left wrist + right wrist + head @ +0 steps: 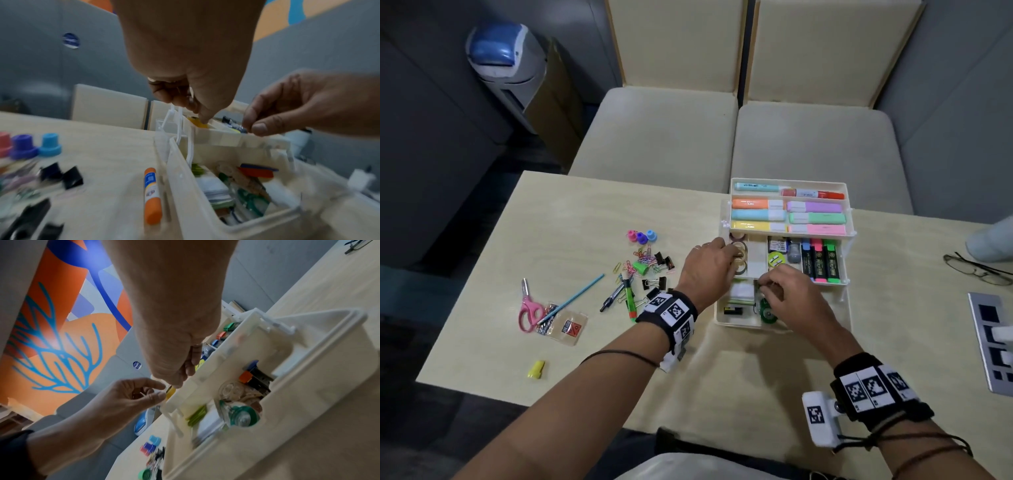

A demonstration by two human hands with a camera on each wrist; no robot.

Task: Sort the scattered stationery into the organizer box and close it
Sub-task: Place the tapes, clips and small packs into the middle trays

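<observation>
Here, both hands at organizer box (849, 310)

The cream organizer box (784, 322) stands open with its tiers fanned out; pastel highlighters (789, 214) fill its top tray, tape rolls (739, 255) and dark markers (820, 260) its middle tray, a green tape dispenser (768, 313) its base; left of the box lie loose binder clips (655, 282), paper clips (642, 257), three push-cap pieces (641, 236), pink scissors (529, 306), a blue pencil (571, 298) and a yellow cap (536, 369).

Pale wooden table (585, 212), organizer box (784, 327), scissors (529, 308), binder clips (655, 282), yellow cap (536, 369), glasses (976, 269)
</observation>
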